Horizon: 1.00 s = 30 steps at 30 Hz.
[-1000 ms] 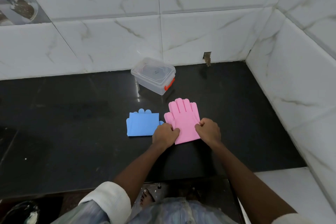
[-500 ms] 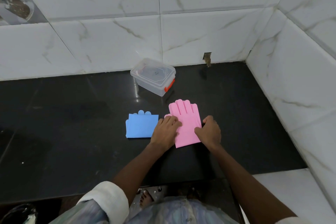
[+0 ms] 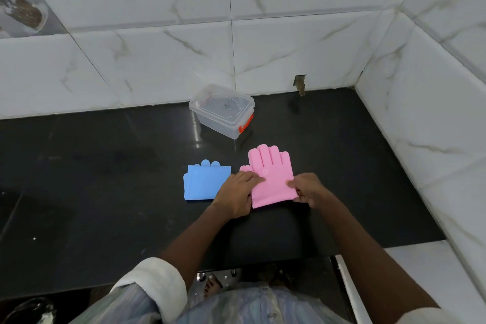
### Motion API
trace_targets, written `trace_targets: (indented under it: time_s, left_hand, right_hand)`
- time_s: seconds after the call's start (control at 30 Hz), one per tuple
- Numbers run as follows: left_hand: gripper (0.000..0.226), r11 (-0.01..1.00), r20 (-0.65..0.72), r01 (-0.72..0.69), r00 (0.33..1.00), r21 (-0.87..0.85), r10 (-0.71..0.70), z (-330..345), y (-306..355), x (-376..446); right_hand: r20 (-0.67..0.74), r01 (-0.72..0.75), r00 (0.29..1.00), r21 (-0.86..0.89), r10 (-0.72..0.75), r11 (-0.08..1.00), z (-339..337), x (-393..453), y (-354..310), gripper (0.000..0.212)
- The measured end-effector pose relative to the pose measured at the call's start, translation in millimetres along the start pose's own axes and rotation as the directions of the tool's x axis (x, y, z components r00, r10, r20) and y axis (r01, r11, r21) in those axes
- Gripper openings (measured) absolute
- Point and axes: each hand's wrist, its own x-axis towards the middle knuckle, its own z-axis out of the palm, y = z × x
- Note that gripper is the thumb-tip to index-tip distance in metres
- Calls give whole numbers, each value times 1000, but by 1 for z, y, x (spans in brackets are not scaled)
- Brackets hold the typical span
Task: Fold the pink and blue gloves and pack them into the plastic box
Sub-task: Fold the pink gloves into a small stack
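A pink glove (image 3: pixel 271 176) lies flat on the black counter (image 3: pixel 105 179), fingers pointing away from me. My left hand (image 3: pixel 236 196) rests flat on its left side, near the thumb, fingers spread. My right hand (image 3: pixel 307 188) pinches the glove's right edge near the cuff. A folded blue glove (image 3: pixel 203 183) lies just left of my left hand, fingertips showing at its far edge. The clear plastic box (image 3: pixel 222 110) with an orange latch stands behind the gloves with its lid on.
White marble-tiled walls close the counter at the back and on the right. The counter's front edge runs just below my forearms, with a white ledge (image 3: pixel 420 271) at the right front. A hole (image 3: pixel 299 84) marks the back wall.
My left hand has slid up from the pink glove's cuff onto its left side and flattened. My right hand shifted slightly along the right edge. The blue glove and box stayed put.
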Motion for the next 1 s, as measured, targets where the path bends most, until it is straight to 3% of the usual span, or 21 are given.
trace_targets:
  time_s: [0.27,0.4,0.47,0.53,0.57,0.63,0.7,0.8,0.93,1.0]
  left_hand:
    - [86,1000,57,-18,998,-23,19,5,1,-13]
    - [44,994,-201,6,979,-110,-28,16,11,-15]
    - [31,977,-252,91,958,-191,-139,11,15,-10]
    - [23,965,-197,152,961,-214,-195,1,15,-4]
    - [19,960,-167,169,964,-222,-208,-4,13,-2]
    - [15,940,-117,202,963,-274,-241,-10,8,3]
    - [23,919,-80,230,960,-320,-269,-13,3,7]
    - [31,895,-51,253,955,-369,-291,-16,1,9]
    - [34,810,-35,359,906,-464,-421,-13,3,8]
    - [46,758,-33,436,857,-485,-515,-12,9,9]
  right_hand:
    - [228,-231,962,370,153,900,-12,0,1,10]
    - [230,-248,958,366,171,897,-10,-7,1,14]
    - [79,-112,992,229,97,967,-10,-11,5,18]
    - [-133,203,971,9,-200,979,-11,-12,11,21]
    - [-151,372,916,-23,-371,928,-12,-11,13,22]
    - [-39,567,823,73,-566,820,-13,-12,16,43]
    - [100,646,753,72,-650,760,-13,-14,16,58]
    - [279,719,686,-120,-672,684,-13,-16,15,65]
    - [175,698,709,-315,-684,643,-7,-11,16,30]
    - [128,641,739,-436,-661,632,-1,-9,14,13]
